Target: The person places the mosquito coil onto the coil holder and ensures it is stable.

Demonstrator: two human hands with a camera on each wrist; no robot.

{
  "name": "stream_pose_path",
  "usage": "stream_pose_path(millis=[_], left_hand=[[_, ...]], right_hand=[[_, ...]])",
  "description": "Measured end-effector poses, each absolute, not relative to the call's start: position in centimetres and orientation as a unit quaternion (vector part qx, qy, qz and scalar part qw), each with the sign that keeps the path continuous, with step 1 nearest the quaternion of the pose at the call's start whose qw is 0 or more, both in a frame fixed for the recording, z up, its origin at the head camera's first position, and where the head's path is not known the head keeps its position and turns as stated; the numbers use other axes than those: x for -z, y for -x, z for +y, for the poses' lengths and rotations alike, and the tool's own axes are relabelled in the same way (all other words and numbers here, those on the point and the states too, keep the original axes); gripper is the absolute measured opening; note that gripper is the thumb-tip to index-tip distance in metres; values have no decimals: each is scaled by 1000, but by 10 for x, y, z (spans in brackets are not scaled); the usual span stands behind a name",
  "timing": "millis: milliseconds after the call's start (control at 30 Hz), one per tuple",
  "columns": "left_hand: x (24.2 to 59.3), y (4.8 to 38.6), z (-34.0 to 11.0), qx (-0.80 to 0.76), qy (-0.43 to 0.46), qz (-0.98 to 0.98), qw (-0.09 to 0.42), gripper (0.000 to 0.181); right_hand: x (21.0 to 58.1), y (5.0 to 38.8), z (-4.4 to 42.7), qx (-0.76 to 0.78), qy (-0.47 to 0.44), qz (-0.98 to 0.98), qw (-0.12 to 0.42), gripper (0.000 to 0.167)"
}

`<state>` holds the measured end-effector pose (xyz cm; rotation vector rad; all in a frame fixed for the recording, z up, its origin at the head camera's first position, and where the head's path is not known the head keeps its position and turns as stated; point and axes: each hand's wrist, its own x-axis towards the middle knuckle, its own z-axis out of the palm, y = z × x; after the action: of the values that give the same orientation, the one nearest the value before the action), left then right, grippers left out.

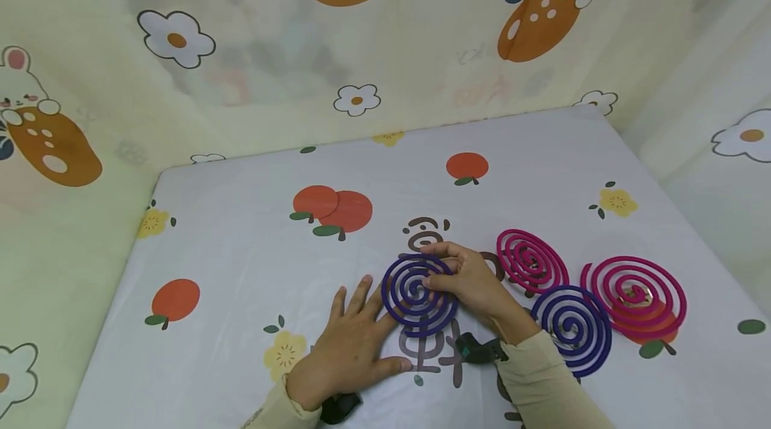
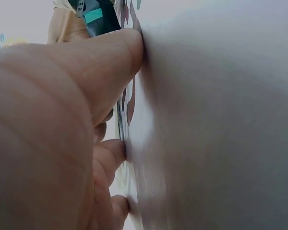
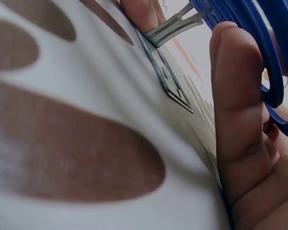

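A dark blue mosquito coil (image 1: pixel 417 290) is in front of me, tilted above the table. My right hand (image 1: pixel 476 285) pinches it, thumb near its centre and the other fingers toward its far edge. In the right wrist view the blue coil (image 3: pixel 273 52) meets the upright prong of a thin metal coil stand (image 3: pixel 175 28), whose flat base lies on the table. My left hand (image 1: pixel 349 345) rests palm down with fingers spread, its index finger partly hidden beneath the coil. A fingertip (image 3: pixel 140 14) touches the stand's base beside the prong.
To the right lie another blue coil (image 1: pixel 571 328) and two magenta coils, one farther back (image 1: pixel 530 260) and one at the far right (image 1: pixel 635 292), with bits of metal showing at their centres. A printed cloth covers the table (image 1: pixel 229 322); a patterned curtain (image 1: pixel 415 47) hangs behind.
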<state>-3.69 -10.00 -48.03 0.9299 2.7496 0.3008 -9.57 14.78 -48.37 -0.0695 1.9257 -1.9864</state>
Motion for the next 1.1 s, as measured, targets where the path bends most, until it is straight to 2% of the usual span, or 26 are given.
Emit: stream_pose_path(millis=[1100], left_hand=[[480,37,-100,-99,-304,941,113,93]], right_hand=[[489,97,147,674,43,718,168,55]])
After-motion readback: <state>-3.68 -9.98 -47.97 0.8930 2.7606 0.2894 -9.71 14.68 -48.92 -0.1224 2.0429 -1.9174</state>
